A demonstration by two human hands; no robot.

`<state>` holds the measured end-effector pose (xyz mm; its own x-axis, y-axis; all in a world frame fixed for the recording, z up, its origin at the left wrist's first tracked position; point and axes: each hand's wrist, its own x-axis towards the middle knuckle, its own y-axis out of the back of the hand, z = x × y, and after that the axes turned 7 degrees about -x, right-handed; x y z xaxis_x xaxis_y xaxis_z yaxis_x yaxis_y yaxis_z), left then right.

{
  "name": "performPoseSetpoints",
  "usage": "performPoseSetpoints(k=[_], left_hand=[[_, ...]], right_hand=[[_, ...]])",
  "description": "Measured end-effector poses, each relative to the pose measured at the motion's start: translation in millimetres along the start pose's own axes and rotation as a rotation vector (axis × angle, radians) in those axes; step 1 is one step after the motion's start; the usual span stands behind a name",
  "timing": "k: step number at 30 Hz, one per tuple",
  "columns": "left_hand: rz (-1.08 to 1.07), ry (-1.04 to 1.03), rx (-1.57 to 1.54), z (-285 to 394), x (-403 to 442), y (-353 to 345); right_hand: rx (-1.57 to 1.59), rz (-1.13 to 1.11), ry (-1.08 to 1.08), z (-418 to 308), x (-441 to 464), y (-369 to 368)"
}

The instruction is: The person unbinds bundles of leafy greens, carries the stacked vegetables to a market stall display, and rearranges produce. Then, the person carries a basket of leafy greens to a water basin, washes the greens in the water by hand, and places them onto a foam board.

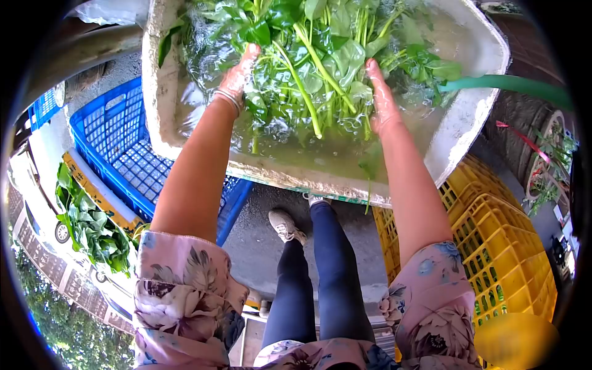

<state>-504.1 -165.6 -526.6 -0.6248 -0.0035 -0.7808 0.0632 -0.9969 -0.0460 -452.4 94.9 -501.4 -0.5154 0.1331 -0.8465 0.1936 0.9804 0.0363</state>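
Leafy green vegetables with long stems float in cloudy water inside a white foam box. My left hand, with a bracelet at the wrist, is wet and touches the left side of the greens. Its thumb stretches upward, while the other fingers are mostly hidden by leaves and water. Across the bunch, my right hand rests against the right side, its thumb also extended and the remaining fingers largely under water. Neither hand visibly closes around the stems. A green hose reaches over the box's right rim into the water.
A blue plastic crate stands left of the box, beside more leafy greens in a yellow-edged carton. Yellow crates are stacked at the right. Below the box's near edge are my legs and a shoe on grey ground.
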Motion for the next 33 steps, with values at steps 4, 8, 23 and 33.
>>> performPoseSetpoints(k=[4,8,23,33], left_hand=[[-0.186,-0.111,-0.003,11.4,-6.8,-12.4],[-0.328,0.006,-0.213,22.9,-21.2,-18.3],[-0.625,0.005,-0.548,66.1,-113.4,-0.2],[-0.554,-0.173,-0.384,107.1,-277.8,99.2]], right_hand=[[0.216,-0.231,-0.006,6.7,18.6,-3.6],[0.339,-0.233,-0.014,-13.9,0.1,-6.7],[0.400,-0.373,0.141,-71.1,-118.9,-16.8],[0.441,-0.594,0.249,-56.5,-253.6,-67.6]])
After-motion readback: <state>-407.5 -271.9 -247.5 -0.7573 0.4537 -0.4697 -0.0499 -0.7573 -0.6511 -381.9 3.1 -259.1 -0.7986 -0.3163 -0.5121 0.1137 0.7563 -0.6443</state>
